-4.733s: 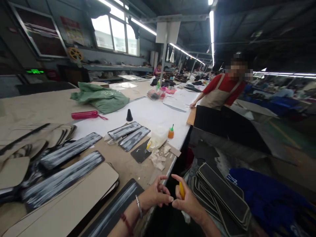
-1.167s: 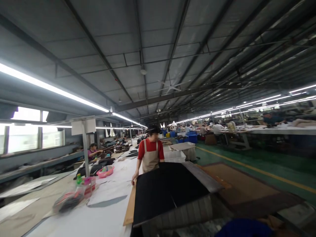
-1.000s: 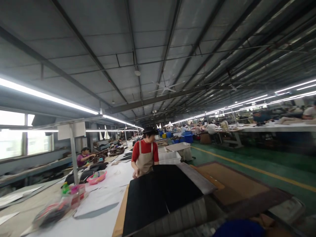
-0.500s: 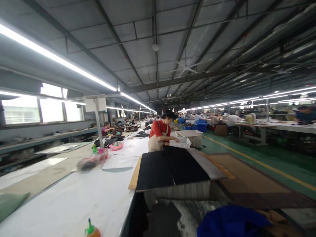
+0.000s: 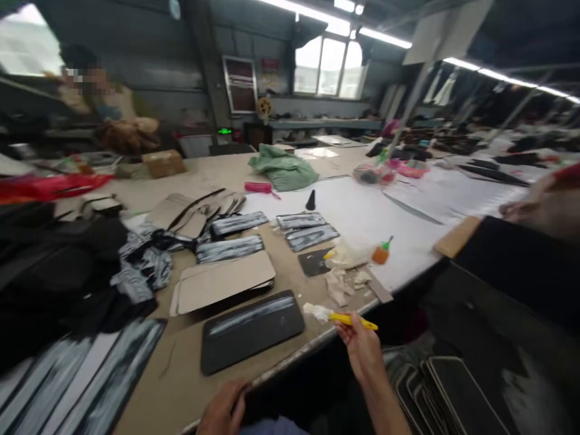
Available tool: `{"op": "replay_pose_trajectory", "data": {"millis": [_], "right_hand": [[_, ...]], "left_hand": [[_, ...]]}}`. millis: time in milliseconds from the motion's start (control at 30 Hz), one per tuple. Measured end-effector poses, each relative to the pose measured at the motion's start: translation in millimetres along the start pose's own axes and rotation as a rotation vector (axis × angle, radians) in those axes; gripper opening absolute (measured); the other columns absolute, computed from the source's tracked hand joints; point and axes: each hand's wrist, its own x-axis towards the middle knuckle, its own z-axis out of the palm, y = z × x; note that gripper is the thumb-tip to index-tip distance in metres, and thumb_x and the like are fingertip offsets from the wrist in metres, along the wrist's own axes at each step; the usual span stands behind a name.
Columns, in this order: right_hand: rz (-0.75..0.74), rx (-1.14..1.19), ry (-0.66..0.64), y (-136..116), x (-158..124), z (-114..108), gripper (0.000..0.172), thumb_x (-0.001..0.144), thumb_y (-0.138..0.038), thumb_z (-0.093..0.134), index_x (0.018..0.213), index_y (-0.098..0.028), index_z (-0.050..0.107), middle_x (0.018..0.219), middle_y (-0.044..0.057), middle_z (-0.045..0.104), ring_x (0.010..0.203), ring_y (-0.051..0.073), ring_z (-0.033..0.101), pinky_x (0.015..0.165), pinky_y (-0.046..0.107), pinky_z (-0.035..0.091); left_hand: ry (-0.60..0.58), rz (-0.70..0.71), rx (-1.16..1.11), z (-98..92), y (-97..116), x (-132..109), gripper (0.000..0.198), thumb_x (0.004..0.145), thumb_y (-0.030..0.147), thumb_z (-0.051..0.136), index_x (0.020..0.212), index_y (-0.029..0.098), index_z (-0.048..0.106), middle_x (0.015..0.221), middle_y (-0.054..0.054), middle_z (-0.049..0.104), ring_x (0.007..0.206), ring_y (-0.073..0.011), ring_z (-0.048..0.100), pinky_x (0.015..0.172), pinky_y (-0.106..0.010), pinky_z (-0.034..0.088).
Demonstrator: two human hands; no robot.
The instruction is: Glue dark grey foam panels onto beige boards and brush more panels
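Note:
My right hand [image 5: 360, 347] grips a brush by its yellow handle [image 5: 353, 320], and white paste coats its bristles [image 5: 317, 312]. The brush tip hovers or rests just right of a dark rounded panel [image 5: 251, 332] with a white streak along its upper part; contact with the tabletop is unclear. My left hand [image 5: 224, 408] lies at the table's front edge below that panel, fingers loosely apart and holding nothing visible. Behind the panel is a stack of beige rounded pieces [image 5: 226, 281]. Several paste-streaked strips [image 5: 312, 235] lie farther back.
An orange glue bottle [image 5: 381, 251] with a green cap stands right of some beige scraps [image 5: 339, 287]. Dark fabric [image 5: 67, 266] is heaped at left. Edged dark panels [image 5: 462, 393] sit low at right. Two other people are partly visible, one at back left, one at right.
My view has swung left and down, from the long hall to the worktable. Both hands, the brush and the panels have come into view.

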Motion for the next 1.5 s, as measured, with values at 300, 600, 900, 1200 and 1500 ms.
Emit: {"op": "replay_pose_trajectory", "data": {"millis": [300, 600, 900, 1200, 1500], "right_hand": [[0.111, -0.108, -0.039, 71, -32, 82, 0.034, 0.059, -0.039, 0.073, 0.079, -0.014, 0.061, 0.076, 0.004, 0.068, 0.061, 0.014, 0.063, 0.057, 0.024, 0.054], [0.124, -0.308, -0.175, 123, -60, 153, 0.040, 0.064, -0.047, 0.068, 0.085, -0.015, 0.057, 0.083, 0.003, 0.065, 0.065, 0.014, 0.063, 0.060, 0.026, 0.054], [0.151, -0.425, -0.350, 158, -55, 181, 0.042, 0.068, -0.052, 0.062, 0.085, -0.014, 0.057, 0.080, 0.003, 0.064, 0.065, 0.015, 0.063, 0.061, 0.028, 0.055], [0.063, -0.512, -0.213, 139, -33, 157, 0.044, 0.067, -0.052, 0.062, 0.087, -0.013, 0.058, 0.084, 0.007, 0.065, 0.066, 0.017, 0.063, 0.062, 0.030, 0.055], [-0.077, -0.475, 0.084, 89, 24, 94, 0.041, 0.064, -0.050, 0.064, 0.083, -0.014, 0.058, 0.075, 0.003, 0.066, 0.060, 0.016, 0.063, 0.057, 0.027, 0.055]], "left_hand": [[-0.003, -0.056, 0.111, -34.8, -83, -4, 0.024, 0.082, 0.019, 0.044, 0.103, 0.018, 0.055, 0.101, -0.009, 0.063, 0.095, -0.0191, 0.059, 0.079, -0.035, 0.054], [-0.176, 0.067, 0.054, -25.8, -109, 6, 0.030, 0.077, 0.010, 0.046, 0.103, 0.016, 0.057, 0.107, -0.012, 0.061, 0.106, -0.0252, 0.052, 0.083, -0.043, 0.051], [-0.132, 0.028, 0.051, -21.3, -111, 10, 0.026, 0.080, 0.011, 0.043, 0.096, 0.018, 0.062, 0.099, -0.010, 0.064, 0.098, -0.0211, 0.056, 0.078, -0.036, 0.053], [-0.154, 0.047, 0.012, -29.5, -112, 17, 0.024, 0.081, 0.012, 0.045, 0.097, 0.019, 0.062, 0.098, -0.009, 0.065, 0.096, -0.0208, 0.057, 0.077, -0.035, 0.053], [-0.097, 0.143, 0.081, -27.8, -117, 17, 0.024, 0.084, 0.018, 0.043, 0.097, 0.023, 0.063, 0.097, -0.005, 0.066, 0.095, -0.0175, 0.058, 0.077, -0.028, 0.052]]}}
